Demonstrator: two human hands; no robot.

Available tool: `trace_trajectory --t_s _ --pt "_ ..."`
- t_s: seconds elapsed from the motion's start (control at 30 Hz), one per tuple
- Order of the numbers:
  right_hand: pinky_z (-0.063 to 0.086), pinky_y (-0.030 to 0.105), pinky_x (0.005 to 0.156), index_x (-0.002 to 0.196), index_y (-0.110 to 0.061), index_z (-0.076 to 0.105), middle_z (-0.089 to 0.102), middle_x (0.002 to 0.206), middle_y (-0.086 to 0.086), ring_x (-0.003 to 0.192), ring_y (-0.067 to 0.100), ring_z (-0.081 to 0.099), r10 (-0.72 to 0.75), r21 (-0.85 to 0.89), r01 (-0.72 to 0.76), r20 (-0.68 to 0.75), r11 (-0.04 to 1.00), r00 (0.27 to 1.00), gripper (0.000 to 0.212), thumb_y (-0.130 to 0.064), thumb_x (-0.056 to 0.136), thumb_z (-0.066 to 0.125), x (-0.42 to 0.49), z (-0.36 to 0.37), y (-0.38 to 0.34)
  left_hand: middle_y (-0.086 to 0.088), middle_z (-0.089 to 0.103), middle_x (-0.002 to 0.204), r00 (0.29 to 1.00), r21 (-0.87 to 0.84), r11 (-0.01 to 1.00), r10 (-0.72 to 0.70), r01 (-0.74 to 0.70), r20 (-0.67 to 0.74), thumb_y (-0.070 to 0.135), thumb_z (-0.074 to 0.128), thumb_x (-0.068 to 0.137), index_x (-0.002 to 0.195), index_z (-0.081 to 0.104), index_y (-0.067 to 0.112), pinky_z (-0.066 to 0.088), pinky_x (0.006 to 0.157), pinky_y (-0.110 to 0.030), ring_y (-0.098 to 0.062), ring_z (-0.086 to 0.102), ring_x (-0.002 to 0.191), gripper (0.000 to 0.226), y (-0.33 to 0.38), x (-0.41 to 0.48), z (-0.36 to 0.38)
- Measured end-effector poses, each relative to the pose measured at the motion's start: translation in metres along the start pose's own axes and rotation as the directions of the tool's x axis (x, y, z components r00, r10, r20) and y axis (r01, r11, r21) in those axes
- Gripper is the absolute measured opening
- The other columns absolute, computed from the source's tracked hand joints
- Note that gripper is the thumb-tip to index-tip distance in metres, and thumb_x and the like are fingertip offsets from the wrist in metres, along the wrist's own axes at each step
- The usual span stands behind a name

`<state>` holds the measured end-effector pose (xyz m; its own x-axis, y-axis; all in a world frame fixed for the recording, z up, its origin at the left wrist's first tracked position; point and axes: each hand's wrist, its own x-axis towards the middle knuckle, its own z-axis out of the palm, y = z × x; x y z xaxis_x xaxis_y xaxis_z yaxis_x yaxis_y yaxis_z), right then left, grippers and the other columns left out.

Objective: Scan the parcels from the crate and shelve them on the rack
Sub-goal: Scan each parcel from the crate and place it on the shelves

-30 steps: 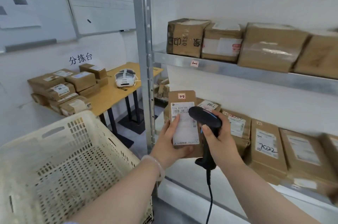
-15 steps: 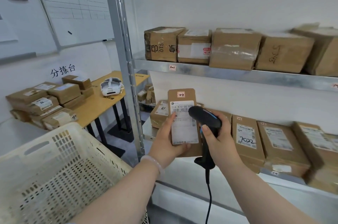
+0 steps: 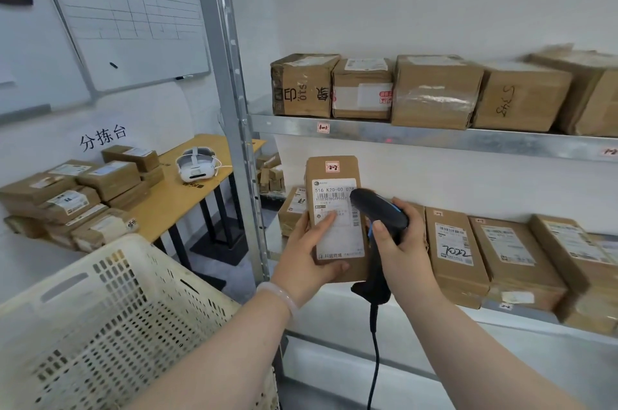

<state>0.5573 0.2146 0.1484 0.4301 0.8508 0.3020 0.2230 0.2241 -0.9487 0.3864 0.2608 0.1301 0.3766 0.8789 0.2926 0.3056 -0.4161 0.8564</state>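
My left hand [image 3: 309, 254] holds a small brown parcel [image 3: 334, 209] upright, its white shipping label facing me and a small sticker marked 2-2 at its top. My right hand [image 3: 399, 247] grips a black corded barcode scanner [image 3: 378, 209] right beside the label, its head angled toward the rack. A red dot shows on the upper shelf's edge [image 3: 434, 138]. Behind the parcel is the lower shelf [image 3: 521, 312] of the metal rack, lined with brown parcels [image 3: 456, 247]. The cream perforated crate [image 3: 110, 316] is at lower left; its inside is mostly hidden.
Brown boxes [image 3: 434, 90] fill the upper shelf. The rack's grey upright post [image 3: 230, 108] stands just left of my hands. Further left, a wooden table [image 3: 180, 195] carries stacked parcels [image 3: 73, 195] and a white headset [image 3: 195, 165]. A whiteboard [image 3: 123, 8] hangs on the wall.
The view has swung right and up, showing more of the rack. Both hands keep the parcel and scanner in nearly the same pose.
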Motion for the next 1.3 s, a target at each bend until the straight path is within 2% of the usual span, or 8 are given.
trace_trajectory --t_s 0.2,0.4,0.57,0.7,0.8,1.0,1.13,1.3 --pt "0.042 0.002 0.072 0.13 -0.046 0.037 0.047 0.111 -0.038 0.098 -0.03 0.044 -0.039 -0.027 0.04 0.029 0.999 0.999 0.047 -0.023 0.096 0.061 -0.001 0.003 -0.011 0.016 0.015 0.159 1.0 -0.01 1.0 -0.019 0.019 -0.004 0.015 0.083 0.08 0.151 0.031 0.042 0.041 0.114 -0.045 -0.014 0.024 0.147 0.092 -0.001 0.001 -0.005" --pt "0.038 -0.005 0.071 0.12 -0.059 0.033 0.041 0.1 -0.059 0.1 -0.03 0.043 -0.111 -0.094 0.116 0.056 0.989 0.992 0.054 -0.02 0.096 0.062 -0.008 0.003 -0.03 0.008 0.015 0.162 0.999 0.051 0.999 -0.002 0.004 -0.046 0.017 0.083 0.079 0.15 0.029 0.042 0.04 0.115 -0.039 -0.014 0.025 0.147 0.093 -0.004 0.006 -0.013" --pt "0.049 0.012 0.074 0.11 -0.075 0.029 0.045 0.103 -0.053 0.099 -0.015 0.054 -0.148 -0.173 0.162 0.09 0.971 0.985 0.061 -0.029 0.093 0.065 -0.016 -0.005 -0.051 0.014 0.012 0.16 0.998 0.042 0.999 -0.005 0.008 -0.069 0.012 0.083 0.078 0.133 0.026 0.062 0.034 0.112 -0.023 -0.011 0.023 0.146 0.094 -0.01 0.013 -0.019" --pt "0.049 0.009 0.069 0.11 -0.074 0.03 0.048 0.102 -0.049 0.097 -0.013 0.055 -0.191 -0.197 0.209 0.103 0.958 0.976 0.056 -0.033 0.092 0.064 -0.024 -0.008 -0.063 0.009 0.012 0.161 0.996 0.061 0.998 0.008 -0.003 -0.092 0.011 0.084 0.077 0.139 0.027 0.055 0.033 0.118 -0.033 -0.014 0.02 0.149 0.094 -0.007 0.019 -0.014" --pt "0.06 0.036 0.075 0.109 -0.073 0.031 0.054 0.101 -0.032 0.091 0.007 0.064 -0.159 -0.185 0.173 0.091 0.967 0.983 0.052 -0.035 0.092 0.063 -0.029 -0.009 -0.066 0.006 0.013 0.162 0.996 0.118 0.993 0.036 -0.026 -0.086 0.018 0.083 0.08 0.147 0.027 0.046 0.03 0.12 -0.038 -0.016 0.02 0.149 0.092 -0.003 0.022 -0.008" --pt "0.062 0.044 0.072 0.106 -0.073 0.03 0.046 0.095 -0.047 0.084 0.016 0.065 -0.123 -0.167 0.141 0.117 0.976 0.985 0.048 -0.038 0.094 0.06 -0.039 -0.011 -0.077 0.008 0.014 0.161 0.99 0.173 0.98 0.117 -0.101 -0.085 0.019 0.082 0.08 0.149 0.029 0.041 0.011 0.097 0.009 0.029 0.002 0.129 0.09 0.0 0.025 0.004" --pt "0.061 0.041 0.074 0.105 -0.074 0.029 0.051 0.097 -0.038 0.085 0.012 0.064 -0.124 -0.192 0.141 0.097 0.971 0.988 0.05 -0.037 0.094 0.06 -0.044 -0.012 -0.078 0.006 0.013 0.162 0.992 0.125 0.986 0.115 -0.107 -0.054 0.021 0.081 0.082 0.146 0.027 0.046 0.02 0.107 -0.002 -0.005 0.016 0.146 0.088 0.001 0.024 0.008" --pt "0.061 0.04 0.072 0.105 -0.075 0.026 0.05 0.101 -0.035 0.087 0.012 0.064 -0.114 -0.23 0.132 0.091 0.964 0.989 0.053 -0.036 0.095 0.06 -0.051 -0.011 -0.081 0.004 0.022 0.161 0.992 0.123 0.985 0.123 -0.12 -0.024 0.026 0.08 0.083 0.154 0.029 0.037 0.03 0.118 -0.028 -0.013 0.025 0.147 0.088 0.003 0.023 0.012"
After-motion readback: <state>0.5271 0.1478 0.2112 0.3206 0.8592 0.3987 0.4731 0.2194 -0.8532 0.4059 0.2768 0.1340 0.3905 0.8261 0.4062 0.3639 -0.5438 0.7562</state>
